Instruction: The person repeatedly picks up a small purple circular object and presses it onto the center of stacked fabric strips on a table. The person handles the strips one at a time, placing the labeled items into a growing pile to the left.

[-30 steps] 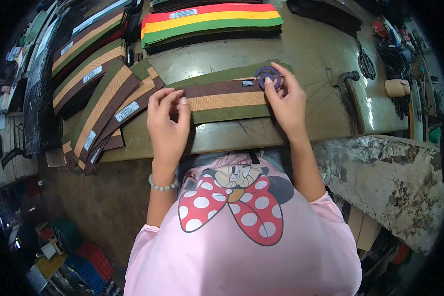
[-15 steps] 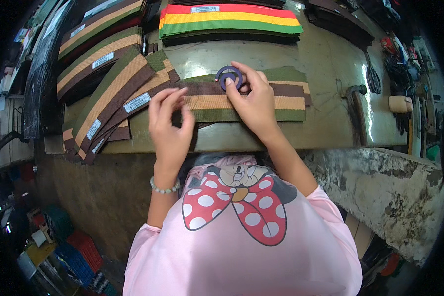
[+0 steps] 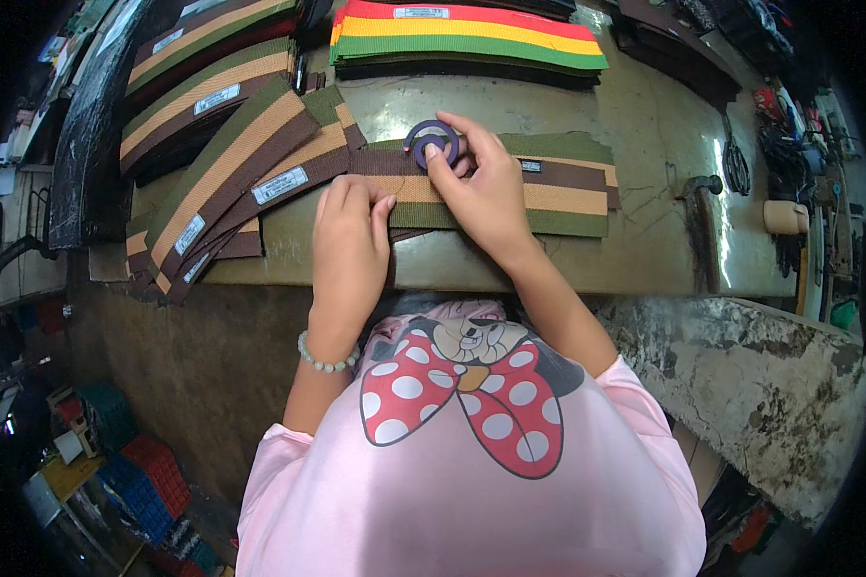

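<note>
A striped webbing strap in green, tan and brown lies across the table in front of me, on top of similar strips. My right hand is closed around a purple tool with round loops, held just above the strap; its working end is hidden, so its exact kind is unclear. My left hand rests at the strap's left part, thumb and fingertips pinched together over the tan stripe. Whatever is between those fingertips is too small to make out.
Fanned striped strips with white labels lie at the left, beside further stacks. A red, yellow and green stack sits at the back. Dark strips lie far right, near a metal hook-shaped bar by the table's edge.
My left hand has gone from loosely spread fingers above the strap to a pinch at it. The purple tool has shifted slightly left in my right hand. The whole view has tilted a little.
</note>
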Motion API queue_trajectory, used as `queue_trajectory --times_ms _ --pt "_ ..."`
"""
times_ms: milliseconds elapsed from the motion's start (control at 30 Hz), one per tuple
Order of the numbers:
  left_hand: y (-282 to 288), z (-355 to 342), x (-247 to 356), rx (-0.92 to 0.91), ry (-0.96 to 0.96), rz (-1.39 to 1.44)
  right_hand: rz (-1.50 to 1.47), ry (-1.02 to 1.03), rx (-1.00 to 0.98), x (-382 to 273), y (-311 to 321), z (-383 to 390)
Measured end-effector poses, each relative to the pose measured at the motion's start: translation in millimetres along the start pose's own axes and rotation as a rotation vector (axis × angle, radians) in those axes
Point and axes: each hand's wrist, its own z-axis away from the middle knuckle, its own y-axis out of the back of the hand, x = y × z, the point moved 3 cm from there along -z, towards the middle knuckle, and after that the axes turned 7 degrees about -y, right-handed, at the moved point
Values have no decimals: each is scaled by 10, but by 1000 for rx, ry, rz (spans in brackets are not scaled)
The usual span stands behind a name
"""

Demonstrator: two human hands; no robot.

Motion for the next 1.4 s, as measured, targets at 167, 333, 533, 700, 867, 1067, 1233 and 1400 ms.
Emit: queue_trajectory --times_ms 167,333,533,700,867,1067,1233,1400 --pt "-8 -75 -39 79 23 43 75 103 -64 -8 30 43" --pt "19 -41 -102 101 54 113 101 190 -74 -11 21 79" --pt "57 -135 -135 177 280 280 -101 51 -55 67 30 4" --pt "-77 -363 6 7 140 56 -502 -99 37 122 0 -87" --pt "-139 -354 -2 2 86 -126 -97 -49 70 77 -37 -41" --pt "-209 -259 -28 13 6 -273 85 57 66 7 -57 8" --pt "-259 -254 -97 65 15 -234 129 89 54 -5 -70 16" --pt "-162 -271 -1 65 12 -138 -4 81 -16 19 -35 -11"
